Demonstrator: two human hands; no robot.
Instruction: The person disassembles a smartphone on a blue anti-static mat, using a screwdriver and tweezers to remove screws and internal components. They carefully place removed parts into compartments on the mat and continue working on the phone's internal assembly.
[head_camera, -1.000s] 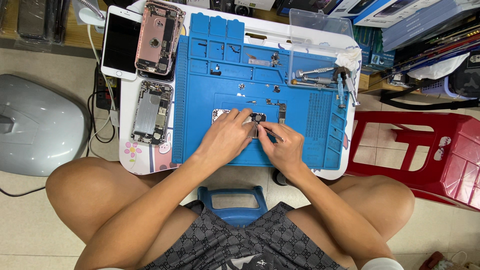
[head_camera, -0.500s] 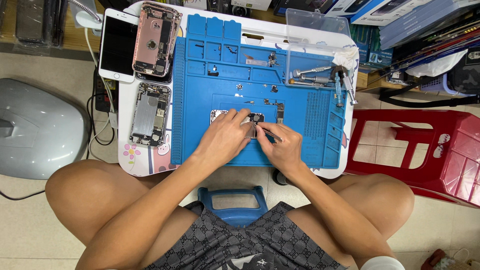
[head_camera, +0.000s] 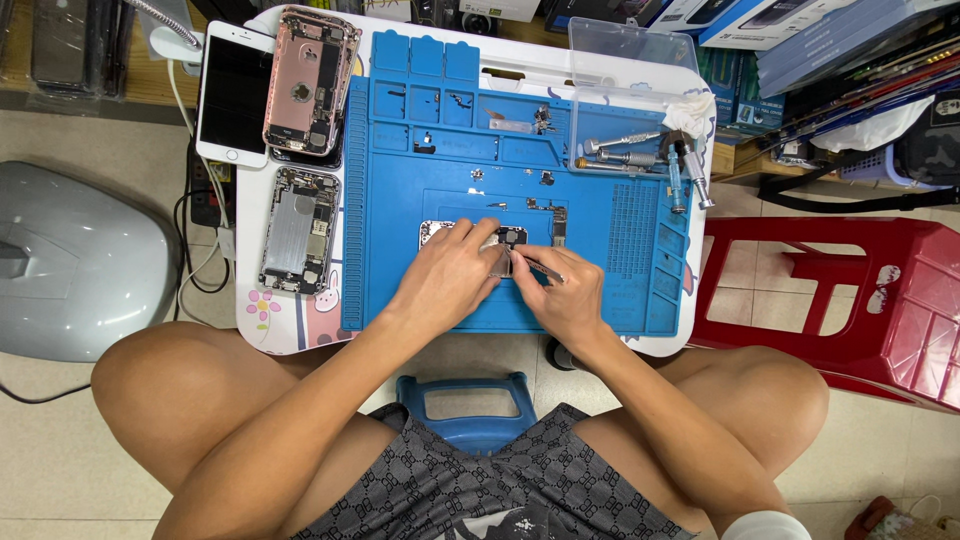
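My left hand (head_camera: 447, 277) rests on a small silver circuit board (head_camera: 432, 233) in the middle of the blue work mat (head_camera: 400, 180), fingers pinning it down. My right hand (head_camera: 567, 297) holds thin metal tweezers (head_camera: 538, 266), their tip at the board near a small black square component (head_camera: 512, 238). Most of the board is hidden under my fingers.
An open silver phone chassis (head_camera: 298, 232), a pink phone housing (head_camera: 308, 70) and a white phone face up (head_camera: 232, 95) lie left of the mat. Screwdrivers (head_camera: 640, 150) sit at the mat's right rear. A red plastic stool (head_camera: 850, 290) stands right, a grey case (head_camera: 70, 260) left.
Both hands stay in place over the board; only small finger movements. The view has shifted slightly.
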